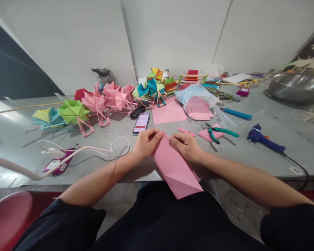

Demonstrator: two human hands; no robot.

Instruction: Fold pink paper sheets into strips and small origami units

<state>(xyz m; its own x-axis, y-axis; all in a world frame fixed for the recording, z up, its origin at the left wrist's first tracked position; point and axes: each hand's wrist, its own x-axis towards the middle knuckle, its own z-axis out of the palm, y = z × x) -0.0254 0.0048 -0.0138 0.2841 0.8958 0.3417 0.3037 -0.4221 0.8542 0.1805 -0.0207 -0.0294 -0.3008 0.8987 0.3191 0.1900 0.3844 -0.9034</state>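
A folded sheet of pink paper (172,167) slants from the table's front edge down toward my lap, with creases near its lower end. My left hand (148,142) pinches its far left corner between thumb and fingers. At the far right corner, my right hand (184,144) grips the same paper with its fingers curled. Just beyond my left hand lies a phone (141,123) with its screen lit. Past my right hand are a pink strip-like tool (186,132) and a stack of small pink papers (204,134) with green-handled pliers (223,131) resting on it.
Folded paper wheel models (94,103) line the back left. A flat pink sheet (169,112) lies beside a plastic bag of pink papers (197,104). Rightward are a blue cutter (237,113), a blue glue gun (267,139) and a metal bowl (298,89). A purple power strip (60,163) with cables sits left.
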